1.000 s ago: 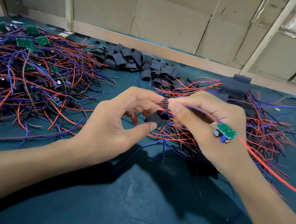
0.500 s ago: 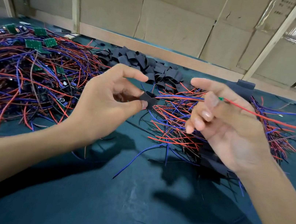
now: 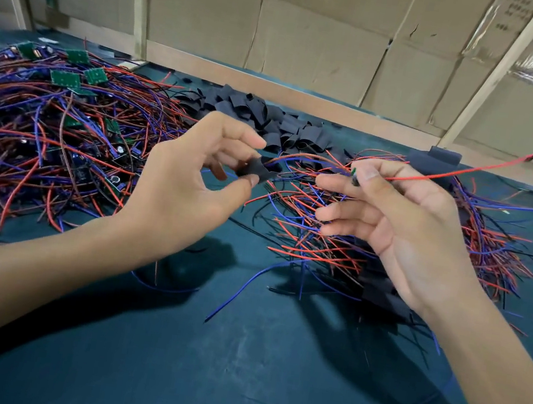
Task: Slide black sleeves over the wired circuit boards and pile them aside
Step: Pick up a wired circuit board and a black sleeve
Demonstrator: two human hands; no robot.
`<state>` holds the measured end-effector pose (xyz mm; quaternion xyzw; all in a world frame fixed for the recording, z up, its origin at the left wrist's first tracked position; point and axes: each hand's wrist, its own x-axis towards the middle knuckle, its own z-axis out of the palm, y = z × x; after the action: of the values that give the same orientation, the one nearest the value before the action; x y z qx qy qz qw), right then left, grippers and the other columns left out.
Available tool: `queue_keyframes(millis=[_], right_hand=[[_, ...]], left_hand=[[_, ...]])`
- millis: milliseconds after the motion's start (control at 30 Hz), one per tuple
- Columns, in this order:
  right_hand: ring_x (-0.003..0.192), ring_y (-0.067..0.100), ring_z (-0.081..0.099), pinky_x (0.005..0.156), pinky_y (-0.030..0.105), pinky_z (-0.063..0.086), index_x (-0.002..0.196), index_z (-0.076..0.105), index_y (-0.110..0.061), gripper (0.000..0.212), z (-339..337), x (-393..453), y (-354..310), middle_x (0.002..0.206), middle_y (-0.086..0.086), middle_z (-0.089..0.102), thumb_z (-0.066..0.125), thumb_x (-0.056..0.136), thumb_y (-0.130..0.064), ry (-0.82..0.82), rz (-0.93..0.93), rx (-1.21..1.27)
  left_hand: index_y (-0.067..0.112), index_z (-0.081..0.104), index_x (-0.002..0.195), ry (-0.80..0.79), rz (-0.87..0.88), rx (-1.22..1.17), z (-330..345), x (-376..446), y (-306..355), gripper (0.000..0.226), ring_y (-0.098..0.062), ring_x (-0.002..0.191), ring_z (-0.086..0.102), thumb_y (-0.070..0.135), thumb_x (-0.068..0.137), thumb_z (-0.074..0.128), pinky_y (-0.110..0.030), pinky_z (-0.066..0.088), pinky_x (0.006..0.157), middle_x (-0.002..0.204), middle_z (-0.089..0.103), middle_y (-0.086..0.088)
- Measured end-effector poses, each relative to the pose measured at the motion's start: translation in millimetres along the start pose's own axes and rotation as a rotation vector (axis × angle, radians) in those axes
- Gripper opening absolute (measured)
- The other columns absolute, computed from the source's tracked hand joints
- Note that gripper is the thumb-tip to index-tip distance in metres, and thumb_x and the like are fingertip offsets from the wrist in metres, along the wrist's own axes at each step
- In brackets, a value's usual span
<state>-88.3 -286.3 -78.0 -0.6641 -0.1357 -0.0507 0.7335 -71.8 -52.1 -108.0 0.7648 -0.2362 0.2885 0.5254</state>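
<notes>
Progress appears to be partial, with much left. A black sleeve is pinched between thumb and fingertips of the left hand, held above the table, and wires are seen running out of its right end, so it is judged to be threaded on them but not yet over a board. At the right hand, a small circuit board is gripped between thumb and forefinger, only a green edge and a dark part of it being visible; the other fingers are spread loosely. A red wire is seen rising from that grip toward the upper right. The sleeve and the board are near each other but apart.

On the left of the table a large tangle of wired boards is left unsleeved, with bare green boards showing on top. Behind the hands a heap of loose sleeves is waiting. Under and behind the right hand a second pile of wires is lying with dark sleeved ends among it; this is taken to be the finished stock, and it looks smaller than the untouched tangle. The present unit is judged to need the sleeve drawn along the wires and over the board before it can be laid aside.
</notes>
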Motion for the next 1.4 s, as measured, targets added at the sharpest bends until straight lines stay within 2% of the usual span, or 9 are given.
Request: queue_keyframes(millis=[67, 233, 333, 400, 567, 700, 1033, 1300, 1400], right_hand=[[0.071, 0.032, 0.075, 0.062, 0.038, 0.061, 0.105, 0.054, -0.01, 0.018, 2.5, -0.7, 1.0, 0.106, 0.021, 0.076, 0.062, 0.097, -0.024, -0.014, -0.012, -0.01], [0.069, 0.033, 0.074, 0.059, 0.037, 0.06, 0.101, 0.059, -0.013, 0.027, 5.2, -2.5, 2.1, 0.1, 0.017, 0.077, 0.068, 0.089, -0.036, -0.032, -0.05, -0.064], [0.059, 0.03, 0.068, 0.051, 0.036, 0.056, 0.09, 0.072, -0.02, 0.026, 6.9, -4.1, 1.5, 0.078, 0.011, 0.074, 0.082, 0.079, -0.041, -0.015, -0.1, -0.114], [0.056, 0.026, 0.062, 0.049, 0.034, 0.054, 0.086, 0.077, -0.021, 0.025, 7.8, -4.8, 1.9, 0.07, 0.007, 0.066, 0.082, 0.074, -0.042, -0.025, -0.134, -0.128], [0.067, 0.026, 0.063, 0.052, 0.033, 0.054, 0.102, 0.079, -0.014, 0.028, 6.3, -5.3, 3.4, 0.078, 0.005, 0.068, 0.085, 0.079, -0.03, -0.105, -0.117, -0.102], [0.074, 0.027, 0.065, 0.054, 0.033, 0.054, 0.109, 0.079, -0.012, 0.027, 2.9, -4.9, 4.4, 0.088, 0.01, 0.071, 0.071, 0.086, -0.024, -0.125, -0.096, -0.105], [0.072, 0.025, 0.064, 0.053, 0.032, 0.053, 0.109, 0.076, -0.011, 0.025, 2.4, -5.2, 6.1, 0.085, 0.005, 0.072, 0.075, 0.085, -0.011, -0.161, -0.112, -0.125], [0.068, 0.025, 0.066, 0.051, 0.033, 0.053, 0.097, 0.079, -0.016, 0.02, 4.2, -5.9, 5.3, 0.082, 0.01, 0.073, 0.078, 0.078, -0.021, -0.165, -0.104, -0.108], [0.069, 0.026, 0.066, 0.051, 0.034, 0.053, 0.097, 0.078, -0.016, 0.017, 2.6, -5.2, 6.2, 0.083, 0.007, 0.072, 0.078, 0.08, -0.018, -0.164, -0.127, -0.136]], left_hand=[[0.027, 0.057, 0.114, -0.021, 0.089, 0.06, 0.7, -1.0, -1.0, 0.038, -0.011, 0.099, 0.068, 0.009, 0.084, 0.072, -0.041, 0.053, 0.082, 0.102, 0.071, 0.016], [0.025, 0.052, 0.128, -0.086, 0.294, 0.247, 2.6, -4.9, -6.3, 0.052, -0.006, 0.11, 0.062, 0.005, 0.084, 0.072, -0.019, 0.044, 0.092, 0.117, 0.066, 0.01], [0.021, 0.053, 0.131, -0.12, 0.347, 0.29, 3.6, -7.2, -5.3, 0.052, -0.011, 0.111, 0.063, 0.008, 0.085, 0.072, -0.027, 0.046, 0.096, 0.12, 0.064, 0.008], [0.018, 0.055, 0.131, -0.129, 0.364, 0.306, 4.1, -8.5, -3.6, 0.05, -0.013, 0.111, 0.062, 0.01, 0.085, 0.072, -0.033, 0.048, 0.096, 0.122, 0.062, 0.009], [0.013, 0.059, 0.13, -0.114, 0.395, 0.334, 3.7, -8.8, -1.2, 0.045, -0.016, 0.111, 0.061, 0.011, 0.087, 0.073, -0.039, 0.048, 0.095, 0.121, 0.063, 0.007], [0.013, 0.059, 0.128, -0.107, 0.401, 0.336, 3.7, -8.7, -2.5, 0.043, -0.018, 0.11, 0.061, 0.012, 0.087, 0.073, -0.043, 0.048, 0.092, 0.12, 0.063, 0.008], [0.011, 0.061, 0.126, -0.113, 0.437, 0.34, 4.1, -9.4, -1.8, 0.04, -0.021, 0.106, 0.06, 0.01, 0.087, 0.072, -0.048, 0.049, 0.088, 0.118, 0.062, 0.007], [0.009, 0.062, 0.123, -0.105, 0.496, 0.36, 5.5, -9.4, -1.3, 0.036, -0.028, 0.099, 0.061, 0.009, 0.088, 0.073, -0.051, 0.048, 0.084, 0.115, 0.061, 0.005], [0.009, 0.062, 0.123, -0.101, 0.502, 0.349, 5.4, -9.4, -1.9, 0.036, -0.027, 0.099, 0.061, 0.01, 0.088, 0.073, -0.051, 0.048, 0.084, 0.115, 0.061, 0.005]])
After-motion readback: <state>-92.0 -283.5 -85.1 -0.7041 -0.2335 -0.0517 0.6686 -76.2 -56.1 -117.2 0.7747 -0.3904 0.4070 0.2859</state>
